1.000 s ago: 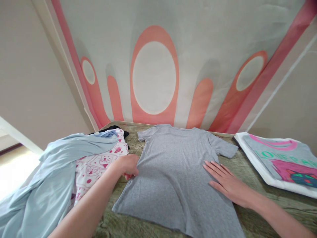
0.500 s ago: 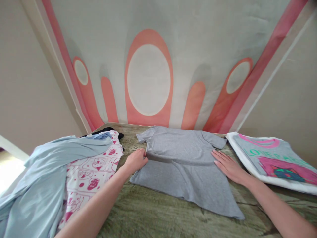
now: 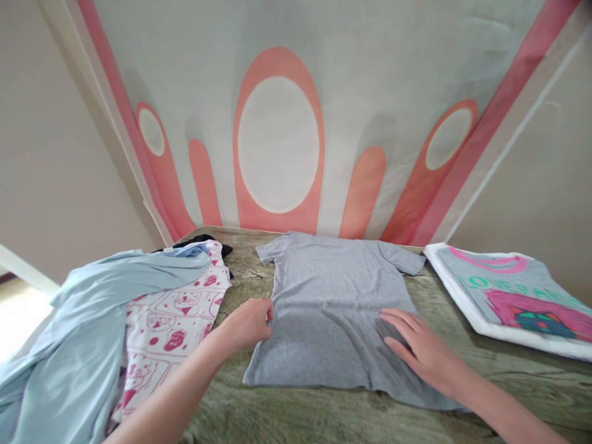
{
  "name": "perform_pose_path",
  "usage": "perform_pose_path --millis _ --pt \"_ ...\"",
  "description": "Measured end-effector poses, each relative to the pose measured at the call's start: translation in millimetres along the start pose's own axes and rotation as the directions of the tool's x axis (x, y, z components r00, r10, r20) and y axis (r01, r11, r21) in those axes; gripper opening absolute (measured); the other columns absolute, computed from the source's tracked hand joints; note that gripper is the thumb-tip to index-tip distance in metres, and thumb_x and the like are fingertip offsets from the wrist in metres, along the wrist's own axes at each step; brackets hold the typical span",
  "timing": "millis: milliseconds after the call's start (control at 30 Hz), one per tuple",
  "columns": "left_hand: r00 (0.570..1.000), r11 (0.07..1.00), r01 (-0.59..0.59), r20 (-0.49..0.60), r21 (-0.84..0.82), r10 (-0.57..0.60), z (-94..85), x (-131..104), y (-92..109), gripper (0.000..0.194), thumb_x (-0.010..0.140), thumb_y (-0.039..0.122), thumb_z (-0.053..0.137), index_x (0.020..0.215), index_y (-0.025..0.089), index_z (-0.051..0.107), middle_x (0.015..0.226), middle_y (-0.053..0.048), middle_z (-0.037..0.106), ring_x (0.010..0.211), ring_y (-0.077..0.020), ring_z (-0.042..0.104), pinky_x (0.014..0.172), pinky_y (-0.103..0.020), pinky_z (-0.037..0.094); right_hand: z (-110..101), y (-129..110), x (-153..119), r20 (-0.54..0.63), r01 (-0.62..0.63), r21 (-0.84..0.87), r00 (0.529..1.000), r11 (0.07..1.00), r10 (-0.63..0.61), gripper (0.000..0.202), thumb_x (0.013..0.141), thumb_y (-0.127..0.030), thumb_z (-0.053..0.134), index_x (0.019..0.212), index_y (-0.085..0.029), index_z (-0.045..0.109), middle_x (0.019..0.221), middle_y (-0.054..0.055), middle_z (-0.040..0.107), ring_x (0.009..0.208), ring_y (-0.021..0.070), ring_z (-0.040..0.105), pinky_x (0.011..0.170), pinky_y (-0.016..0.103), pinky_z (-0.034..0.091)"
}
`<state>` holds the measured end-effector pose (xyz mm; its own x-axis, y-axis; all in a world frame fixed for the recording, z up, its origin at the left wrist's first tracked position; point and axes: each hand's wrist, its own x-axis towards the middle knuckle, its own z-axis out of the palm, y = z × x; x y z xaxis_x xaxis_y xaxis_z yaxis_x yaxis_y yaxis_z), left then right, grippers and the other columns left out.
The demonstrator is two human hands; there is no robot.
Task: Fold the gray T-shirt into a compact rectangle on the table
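Note:
A short-sleeved grey T-shirt (image 3: pixel 324 277) lies spread on the wooden table, its neck side toward the wall and its hem toward me. At its left edge is my left hand (image 3: pixel 247 324), the fingers curled in a pinch on the cloth; the fingertips are partly hidden. My right hand (image 3: pixel 423 351) rests over the lower right part of the shirt, palm down, with fingers stretched and slightly apart. Shallow wrinkles cross the middle of the shirt and run down toward the hem.
On the left lie a light blue garment (image 3: pixel 87 345), a white garment with pink prints (image 3: pixel 173 320) and something black (image 3: pixel 203 239). A folded grey and pink printed shirt (image 3: pixel 490 274) sits on white cloth (image 3: pixel 456 296) at right. Behind the wooden table (image 3: pixel 277 416) stands a patterned wall (image 3: pixel 277 135).
Both hands have come down along the shirt toward me, the right one also inward. The fold across the shirt's middle has flattened and its lower left side is straighter.

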<state>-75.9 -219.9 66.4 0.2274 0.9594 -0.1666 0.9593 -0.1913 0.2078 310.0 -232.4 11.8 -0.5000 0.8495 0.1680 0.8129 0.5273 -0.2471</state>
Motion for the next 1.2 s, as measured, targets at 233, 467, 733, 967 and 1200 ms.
perform_pose_path --millis 233,467,733,967,1200 --pt "0.997 0.991 0.072 -0.010 -0.111 -0.073 -10.1 -21.9 -4.5 0.015 0.061 0.009 0.045 0.072 0.018 0.050 0.063 0.002 0.056 0.061 -0.0126 0.054 0.055 -0.020 0.032 6.9 28.6 -30.6 0.117 0.011 -0.099 0.993 0.995 0.001 0.059 0.088 -0.052 0.035 0.142 -0.031 0.019 0.148 -0.002 0.020 0.134 0.0235 0.021 0.110 0.048 0.019" --pt "0.994 0.992 0.068 -0.077 -0.103 -0.076 -11.2 -29.0 3.8 0.011 0.068 0.014 0.046 0.077 0.018 0.048 0.071 0.001 0.054 0.067 -0.0141 0.053 0.061 -0.022 0.034 4.5 31.3 -33.3 0.127 0.009 -0.110 0.992 0.994 0.005 0.060 0.088 -0.052 0.035 0.142 -0.033 0.017 0.148 -0.003 0.019 0.135 0.0238 0.020 0.110 0.048 0.019" --pt "0.989 0.988 -0.140 0.031 -0.072 0.142 -12.2 -51.3 20.0 0.017 0.072 0.024 0.055 0.088 0.020 0.058 0.095 -0.003 0.056 0.087 -0.0187 0.055 0.078 -0.027 0.039 9.8 36.0 -33.4 0.115 0.024 -0.122 0.993 0.992 -0.010 0.060 0.087 -0.053 0.036 0.141 -0.032 0.020 0.148 -0.002 0.021 0.134 0.0244 0.021 0.110 0.049 0.018" --pt "0.988 0.988 -0.147 0.044 -0.055 0.149 -5.9 -44.4 7.4 0.014 0.073 0.014 0.048 0.078 0.019 0.060 0.086 -0.003 0.058 0.078 -0.0165 0.056 0.072 -0.024 0.039 10.2 37.5 -33.6 0.120 0.027 -0.120 0.993 0.992 -0.012 0.061 0.087 -0.054 0.036 0.142 -0.033 0.018 0.147 -0.002 0.022 0.134 0.0247 0.021 0.110 0.049 0.018" --pt "0.958 0.953 -0.233 0.121 -0.194 0.259 -22.4 -42.7 -2.0 0.006 0.073 0.018 0.051 0.074 0.018 0.057 0.081 -0.002 0.058 0.076 -0.0146 0.054 0.069 -0.022 0.038 10.4 38.6 -33.4 0.125 0.029 -0.108 0.992 0.994 -0.015 0.061 0.087 -0.054 0.035 0.142 -0.032 0.019 0.148 -0.002 0.021 0.134 0.0246 0.021 0.110 0.049 0.018"
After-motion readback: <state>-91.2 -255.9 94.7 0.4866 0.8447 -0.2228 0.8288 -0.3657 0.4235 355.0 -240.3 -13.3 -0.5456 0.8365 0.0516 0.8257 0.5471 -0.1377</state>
